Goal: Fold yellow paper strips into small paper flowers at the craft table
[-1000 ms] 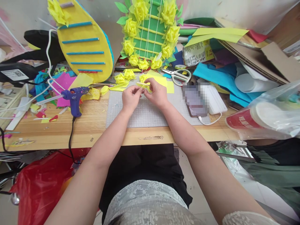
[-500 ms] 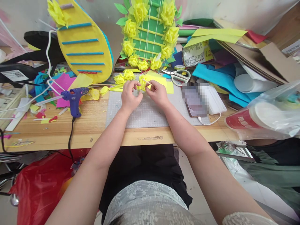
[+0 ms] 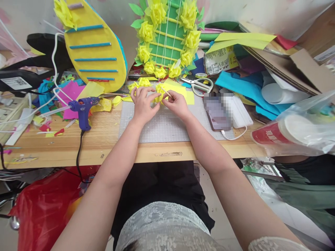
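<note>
My right hand point(image 3: 177, 104) is closed in a pinch on a thin pale stick point(image 3: 165, 92), tilted up to the left. Just left of the stick, between my hands, shows a yellow paper flower point(image 3: 158, 94), partly hidden. My left hand point(image 3: 144, 104) is beside that flower with its fingers apart, above the grey cutting mat point(image 3: 162, 130). Behind my left fingers are more yellow paper flowers point(image 3: 143, 82). Flat yellow paper point(image 3: 190, 97) lies past my right hand.
A purple glue gun point(image 3: 84, 113) with cables stands left of the mat. Scissors point(image 3: 200, 85), a phone point(image 3: 217, 115) and a white power bank point(image 3: 237, 109) lie right. At the back lean a yellow board point(image 3: 91, 36) and a green flower-trimmed one point(image 3: 167, 42). A bagged cup point(image 3: 277, 134) is far right.
My left hand's fingers have spread and shifted slightly left, away from the flower. My right hand stays nearly in place, still pinching the stick.
</note>
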`<state>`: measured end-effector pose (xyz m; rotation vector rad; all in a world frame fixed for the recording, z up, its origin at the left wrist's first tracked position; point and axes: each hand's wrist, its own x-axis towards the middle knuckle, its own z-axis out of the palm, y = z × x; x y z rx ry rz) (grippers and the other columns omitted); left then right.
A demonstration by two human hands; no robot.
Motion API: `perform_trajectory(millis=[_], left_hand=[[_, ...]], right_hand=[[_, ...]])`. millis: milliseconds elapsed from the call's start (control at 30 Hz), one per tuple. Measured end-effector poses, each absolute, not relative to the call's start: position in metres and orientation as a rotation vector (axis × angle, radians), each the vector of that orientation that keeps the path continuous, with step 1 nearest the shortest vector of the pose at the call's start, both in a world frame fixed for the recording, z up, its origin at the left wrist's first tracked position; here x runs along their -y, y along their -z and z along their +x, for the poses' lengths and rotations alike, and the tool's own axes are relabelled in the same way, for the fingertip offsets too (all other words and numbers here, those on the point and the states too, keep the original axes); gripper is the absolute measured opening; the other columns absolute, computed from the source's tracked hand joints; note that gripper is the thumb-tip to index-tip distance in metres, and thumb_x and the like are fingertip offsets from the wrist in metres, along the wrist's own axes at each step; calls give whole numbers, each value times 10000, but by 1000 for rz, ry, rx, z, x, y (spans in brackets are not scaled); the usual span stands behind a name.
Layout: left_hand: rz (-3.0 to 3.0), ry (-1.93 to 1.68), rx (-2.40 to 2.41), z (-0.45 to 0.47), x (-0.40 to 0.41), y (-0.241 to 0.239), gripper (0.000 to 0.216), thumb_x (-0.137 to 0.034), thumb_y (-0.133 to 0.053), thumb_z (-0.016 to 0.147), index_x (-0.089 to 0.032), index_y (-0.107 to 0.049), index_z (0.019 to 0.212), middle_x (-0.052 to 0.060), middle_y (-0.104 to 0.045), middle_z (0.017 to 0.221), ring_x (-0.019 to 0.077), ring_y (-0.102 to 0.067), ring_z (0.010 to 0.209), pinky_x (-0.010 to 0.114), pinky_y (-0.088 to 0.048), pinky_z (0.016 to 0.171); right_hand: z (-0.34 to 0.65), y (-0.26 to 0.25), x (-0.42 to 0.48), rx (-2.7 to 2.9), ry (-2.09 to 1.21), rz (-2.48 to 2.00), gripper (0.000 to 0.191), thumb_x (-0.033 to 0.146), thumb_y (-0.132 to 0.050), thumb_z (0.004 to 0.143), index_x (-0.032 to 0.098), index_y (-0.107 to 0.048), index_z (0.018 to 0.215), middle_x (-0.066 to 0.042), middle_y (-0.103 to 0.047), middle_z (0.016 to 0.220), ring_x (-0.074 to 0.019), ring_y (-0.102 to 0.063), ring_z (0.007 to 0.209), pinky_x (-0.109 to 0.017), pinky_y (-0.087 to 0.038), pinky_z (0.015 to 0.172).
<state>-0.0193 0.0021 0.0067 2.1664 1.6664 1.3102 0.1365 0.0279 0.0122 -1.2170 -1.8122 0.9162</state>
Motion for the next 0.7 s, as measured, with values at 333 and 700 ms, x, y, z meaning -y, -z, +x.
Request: perform_trajectory(millis=[333, 700], left_hand=[[2248, -1093, -1780, -18, 1, -9, 201, -246, -631, 762, -307, -701, 940, 21, -633, 1138, 279, -489, 1200, 541, -176, 1138], [2261, -1101, -1788, -20, -2, -5, 186, -260, -592, 801, -295, -698, 949, 31, -646, 1097, 273, -504, 1179, 526, -203, 1125]], right_hand=[[135, -13, -28, 1789, -913, -1187, 42, 196, -567, 722, 186, -527, 724, 113, -228, 496, -61, -222, 501, -239, -221, 560], [134, -11, -27, 1800, -902, -1178, 32, 192, -557, 707, 186, -527, 718, 110, -241, 490, -63, -230, 505, -241, -215, 565]])
